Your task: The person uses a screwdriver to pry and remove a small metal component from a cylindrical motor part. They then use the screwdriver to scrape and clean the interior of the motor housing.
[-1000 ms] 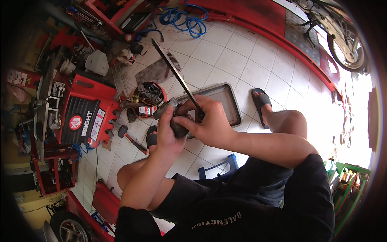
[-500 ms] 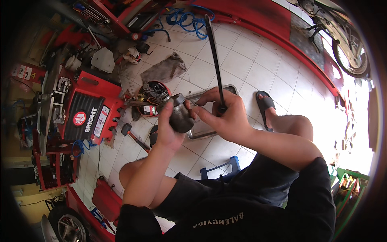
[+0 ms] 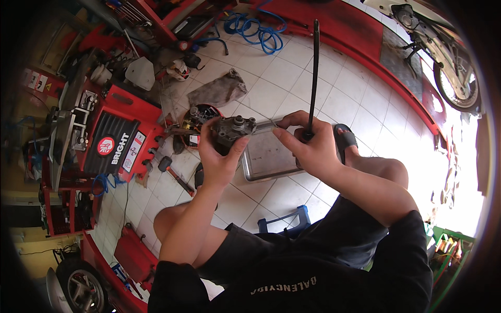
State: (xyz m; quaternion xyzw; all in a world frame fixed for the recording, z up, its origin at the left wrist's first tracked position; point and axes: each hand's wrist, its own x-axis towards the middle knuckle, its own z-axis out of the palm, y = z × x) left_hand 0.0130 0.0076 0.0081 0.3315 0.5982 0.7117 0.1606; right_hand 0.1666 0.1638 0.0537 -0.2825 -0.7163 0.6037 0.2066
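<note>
My left hand (image 3: 219, 161) is closed round a grey metal housing (image 3: 232, 130) with a round boss on top. To its right, my right hand (image 3: 315, 151) grips a long dark screwdriver (image 3: 313, 88), shaft pointing up; its thumb and forefinger also seem to pinch something thin, too small to name. A shallow metal tray (image 3: 269, 169) lies on the floor beneath my hands. Just beyond the housing, partly hidden by it, is a round container of metal parts (image 3: 201, 112).
A red machine (image 3: 120, 96) stands at left, with a mallet (image 3: 177, 177) beside it. A grimy cloth (image 3: 214, 88) and blue hose (image 3: 255, 31) lie farther off. A red motorcycle lift (image 3: 344, 39) spans the back; a blue stool (image 3: 301, 214) is below me.
The screwdriver has swung from leaning left to nearly upright as my right hand moved right, away from the housing. My left hand has turned the housing, showing its upper face.
</note>
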